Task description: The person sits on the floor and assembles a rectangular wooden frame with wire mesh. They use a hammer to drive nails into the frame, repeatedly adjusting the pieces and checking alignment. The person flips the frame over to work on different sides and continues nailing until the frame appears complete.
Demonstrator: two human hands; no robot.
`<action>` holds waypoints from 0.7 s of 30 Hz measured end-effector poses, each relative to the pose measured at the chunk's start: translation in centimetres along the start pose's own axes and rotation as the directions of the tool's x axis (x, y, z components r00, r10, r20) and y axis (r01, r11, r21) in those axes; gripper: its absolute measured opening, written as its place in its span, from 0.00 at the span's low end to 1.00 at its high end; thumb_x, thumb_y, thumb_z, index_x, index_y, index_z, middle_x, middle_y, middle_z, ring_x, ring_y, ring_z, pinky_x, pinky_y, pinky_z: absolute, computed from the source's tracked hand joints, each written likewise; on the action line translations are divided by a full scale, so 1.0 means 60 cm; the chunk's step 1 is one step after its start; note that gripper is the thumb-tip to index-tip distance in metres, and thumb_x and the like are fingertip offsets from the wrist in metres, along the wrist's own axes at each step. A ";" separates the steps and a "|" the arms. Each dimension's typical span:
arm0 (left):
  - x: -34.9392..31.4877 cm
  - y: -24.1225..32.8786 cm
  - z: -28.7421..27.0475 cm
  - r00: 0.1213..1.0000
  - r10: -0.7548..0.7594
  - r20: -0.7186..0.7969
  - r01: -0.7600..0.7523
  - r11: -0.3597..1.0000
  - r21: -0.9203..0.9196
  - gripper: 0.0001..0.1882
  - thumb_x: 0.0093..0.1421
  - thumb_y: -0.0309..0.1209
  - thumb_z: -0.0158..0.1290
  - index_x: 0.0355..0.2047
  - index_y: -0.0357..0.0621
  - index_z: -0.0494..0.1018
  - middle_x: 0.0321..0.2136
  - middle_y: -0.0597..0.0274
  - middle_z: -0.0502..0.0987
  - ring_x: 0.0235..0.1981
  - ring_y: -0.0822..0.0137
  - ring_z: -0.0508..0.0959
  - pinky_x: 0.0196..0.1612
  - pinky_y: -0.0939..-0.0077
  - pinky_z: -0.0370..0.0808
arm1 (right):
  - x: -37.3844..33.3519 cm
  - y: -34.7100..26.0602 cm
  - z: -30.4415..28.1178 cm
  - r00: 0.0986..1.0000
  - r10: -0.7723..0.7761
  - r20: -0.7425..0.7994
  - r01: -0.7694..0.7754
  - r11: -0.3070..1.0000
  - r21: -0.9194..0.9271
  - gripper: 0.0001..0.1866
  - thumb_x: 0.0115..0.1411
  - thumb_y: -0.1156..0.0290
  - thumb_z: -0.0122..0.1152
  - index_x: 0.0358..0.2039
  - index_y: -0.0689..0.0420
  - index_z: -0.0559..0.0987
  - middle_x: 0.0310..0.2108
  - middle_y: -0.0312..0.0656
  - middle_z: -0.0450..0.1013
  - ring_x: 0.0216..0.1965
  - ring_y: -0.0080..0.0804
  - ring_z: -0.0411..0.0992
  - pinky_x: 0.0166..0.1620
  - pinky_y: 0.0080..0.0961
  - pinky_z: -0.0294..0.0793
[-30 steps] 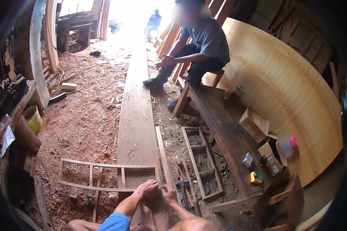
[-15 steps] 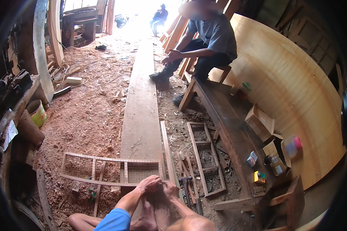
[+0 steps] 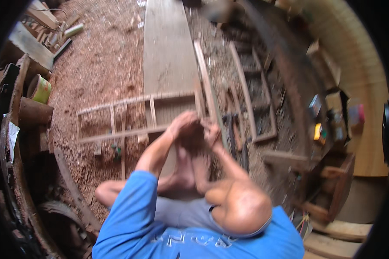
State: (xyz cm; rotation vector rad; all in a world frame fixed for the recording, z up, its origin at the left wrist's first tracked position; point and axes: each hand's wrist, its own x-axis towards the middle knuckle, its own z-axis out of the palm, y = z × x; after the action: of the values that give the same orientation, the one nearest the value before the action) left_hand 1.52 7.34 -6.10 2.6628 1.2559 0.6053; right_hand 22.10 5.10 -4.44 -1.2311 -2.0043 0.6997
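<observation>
A long, narrow wooden frame [image 3: 129, 133] with crossbars and thin wire strung over it lies crosswise before me. Its right end rests over a wide plank [image 3: 166, 56]. At the frame's near right corner, my left hand [image 3: 185, 123] is closed, its fingers curled down. My right hand [image 3: 212, 133] is right beside it, thumb and fingers pinched together. Blur and the fingers themselves hide what is between them. Just right of my right hand, a hammer [image 3: 231, 137] lies on the ground. My bare feet [image 3: 185, 166] are below the hands.
A second wooden frame [image 3: 245, 95] lies to the right, near a dark bench [image 3: 296, 64]. Cardboard boxes [image 3: 324, 62] and a yellow box [image 3: 318, 131] stand farther right. A bucket [image 3: 42, 90] stands at the left. Wood shavings [image 3: 103, 64] cover the ground.
The view has tipped down, so my hands, the frame and plank appear higher and my blue shirt shows. The seated person has mostly left the view. Both hands stay at the frame's corner.
</observation>
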 end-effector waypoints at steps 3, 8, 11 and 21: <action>-0.002 0.008 -0.021 0.999 -0.046 -0.021 0.043 0.992 -0.122 0.13 0.54 0.31 0.57 0.40 0.44 0.78 0.39 0.56 0.78 0.45 0.56 0.77 0.54 0.64 0.73 | -0.008 0.007 0.007 0.998 0.008 -0.066 -0.008 1.000 0.004 0.24 0.51 0.83 0.51 0.45 0.54 0.85 0.46 0.51 0.76 0.46 0.50 0.75 0.51 0.36 0.75; 0.012 0.013 -0.035 0.993 -0.112 -0.048 0.091 0.943 -0.321 0.08 0.56 0.31 0.55 0.36 0.45 0.78 0.36 0.55 0.77 0.43 0.54 0.77 0.50 0.63 0.74 | -0.019 0.002 -0.041 0.956 0.230 -0.183 -0.202 0.967 0.156 0.21 0.60 0.80 0.52 0.53 0.54 0.81 0.51 0.43 0.76 0.40 0.28 0.75 0.45 0.24 0.78; 0.008 0.007 -0.027 0.993 -0.114 -0.039 0.095 0.939 -0.329 0.09 0.57 0.31 0.57 0.37 0.44 0.79 0.38 0.54 0.78 0.43 0.52 0.78 0.49 0.62 0.76 | -0.065 0.025 -0.107 0.858 0.487 -0.162 -0.464 0.871 0.161 0.20 0.63 0.78 0.49 0.54 0.55 0.79 0.49 0.46 0.74 0.40 0.30 0.75 0.40 0.23 0.81; 0.089 0.084 -0.056 0.988 -0.138 0.074 0.157 0.869 -0.470 0.07 0.60 0.31 0.57 0.37 0.43 0.79 0.38 0.51 0.78 0.43 0.47 0.78 0.47 0.60 0.76 | -0.252 0.059 -0.261 0.699 0.683 -0.212 -0.712 0.634 -0.304 0.20 0.62 0.57 0.61 0.47 0.58 0.77 0.43 0.55 0.75 0.48 0.56 0.73 0.52 0.46 0.72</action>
State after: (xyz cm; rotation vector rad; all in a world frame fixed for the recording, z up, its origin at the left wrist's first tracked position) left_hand 6.77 8.02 -0.02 2.1438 1.1117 0.7259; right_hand 41.06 -5.69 -1.15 -2.2958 -1.5823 0.6123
